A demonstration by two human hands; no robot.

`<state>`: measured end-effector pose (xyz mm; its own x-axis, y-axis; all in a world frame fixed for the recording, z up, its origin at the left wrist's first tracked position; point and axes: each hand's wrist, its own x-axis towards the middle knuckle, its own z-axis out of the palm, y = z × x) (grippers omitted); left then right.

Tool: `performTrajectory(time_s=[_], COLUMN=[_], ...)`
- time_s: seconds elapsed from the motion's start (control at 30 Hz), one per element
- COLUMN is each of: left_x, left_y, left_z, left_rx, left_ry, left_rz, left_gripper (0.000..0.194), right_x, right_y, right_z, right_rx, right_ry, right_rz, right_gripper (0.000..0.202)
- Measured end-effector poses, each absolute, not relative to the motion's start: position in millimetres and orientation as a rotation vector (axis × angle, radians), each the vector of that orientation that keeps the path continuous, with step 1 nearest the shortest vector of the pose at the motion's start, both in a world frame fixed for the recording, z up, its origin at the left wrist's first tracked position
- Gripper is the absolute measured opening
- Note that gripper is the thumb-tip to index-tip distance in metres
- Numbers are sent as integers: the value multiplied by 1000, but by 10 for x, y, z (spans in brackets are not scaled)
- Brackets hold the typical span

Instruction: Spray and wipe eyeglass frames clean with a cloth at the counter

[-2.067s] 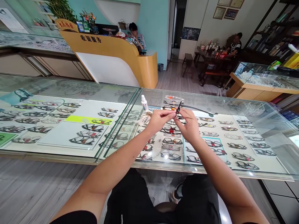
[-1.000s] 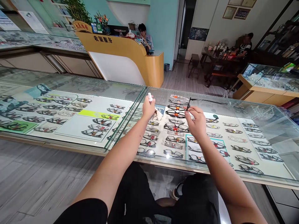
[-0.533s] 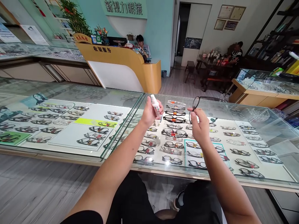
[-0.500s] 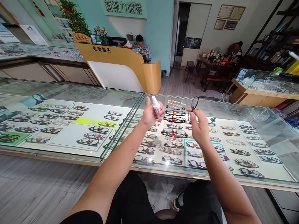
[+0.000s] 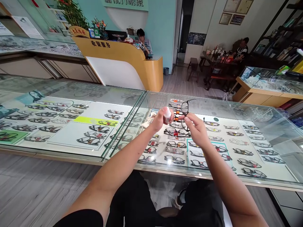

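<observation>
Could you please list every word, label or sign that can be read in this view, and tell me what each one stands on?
"收银服务": dark characters on the front of the yellow reception counter.
Red characters on the small arched sign atop that counter: too blurred to read.
Wall sign on the teal wall: cut off by the picture's top edge, unreadable.
Label on the small spray bottle in the left hand: too small to read.

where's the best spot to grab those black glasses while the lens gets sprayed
By the frame edge beside one lens, from below and the near side, as the right hand does. On the black glasses, that leaves the lens faces bare toward the spray bottle in the left hand.
</observation>
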<state>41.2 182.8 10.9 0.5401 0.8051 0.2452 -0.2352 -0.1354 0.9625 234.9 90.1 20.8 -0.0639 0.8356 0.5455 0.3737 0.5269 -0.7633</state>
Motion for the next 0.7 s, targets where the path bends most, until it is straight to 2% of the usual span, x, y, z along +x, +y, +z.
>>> performTrajectory(time_s=[0.13, 0.4, 0.7], left_x=[451, 470, 483], left_y=[1783, 1732, 1708], left_z=[93, 163, 124], left_rx=[1595, 1693, 1730], left_ry=[676, 687, 616], left_rz=[1031, 993, 952], left_gripper=[72, 61, 70], right_x=[2317, 2293, 2335], right_y=[900, 893, 917], right_z=[201, 210, 222], right_rx=[-991, -960, -951], right_ry=[-1691, -1723, -1575], right_rz=[597, 674, 759], right_gripper=[39, 43, 38])
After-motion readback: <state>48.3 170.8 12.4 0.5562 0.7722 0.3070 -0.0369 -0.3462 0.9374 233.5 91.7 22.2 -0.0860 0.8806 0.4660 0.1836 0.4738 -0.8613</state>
